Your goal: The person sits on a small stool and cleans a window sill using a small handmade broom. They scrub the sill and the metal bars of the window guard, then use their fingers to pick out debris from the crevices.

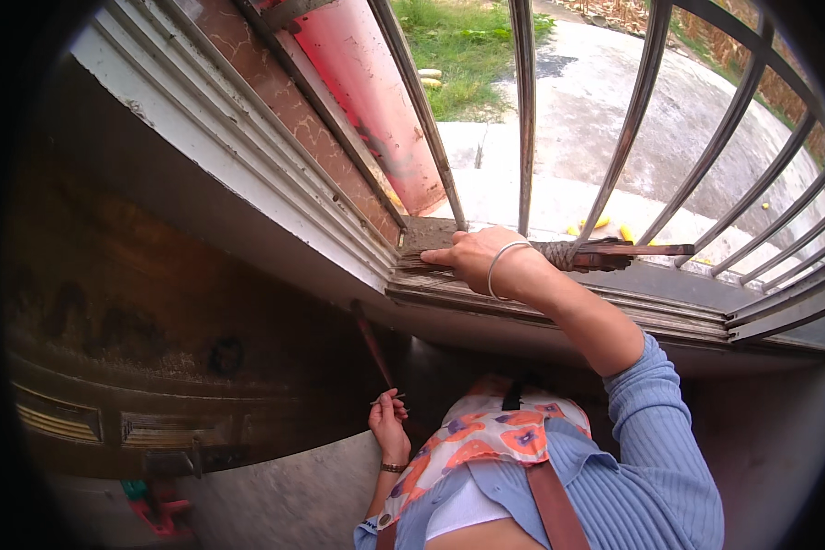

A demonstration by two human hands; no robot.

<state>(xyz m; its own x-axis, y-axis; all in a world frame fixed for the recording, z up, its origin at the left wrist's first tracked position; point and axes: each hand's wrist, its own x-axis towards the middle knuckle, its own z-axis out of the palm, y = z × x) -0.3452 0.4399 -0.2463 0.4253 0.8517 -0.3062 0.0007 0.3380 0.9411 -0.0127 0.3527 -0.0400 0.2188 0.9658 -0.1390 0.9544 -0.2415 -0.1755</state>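
Observation:
My right hand (481, 258), with a silver bangle at the wrist, grips a hand brush of bundled stiff bristles (601, 256) bound with cord. Its bristle tips lie at the left corner of the window sill (426, 230), and my index finger stretches along them. Lower down, my left hand (388, 423) has its fingers closed at the end of a thin reddish rod (372, 347). The rod points up toward the wall under the sill, and its far end is in shadow. A small pale strip crosses at the fingertips.
Metal window bars (526, 117) rise just beyond the brush. Sliding-window tracks (564, 302) run along the sill, with a white frame (247, 165) at left. Below stands a dark panelled surface (179, 371) with a latch (196, 459). Outside, yellow cobs (595, 223) lie on concrete.

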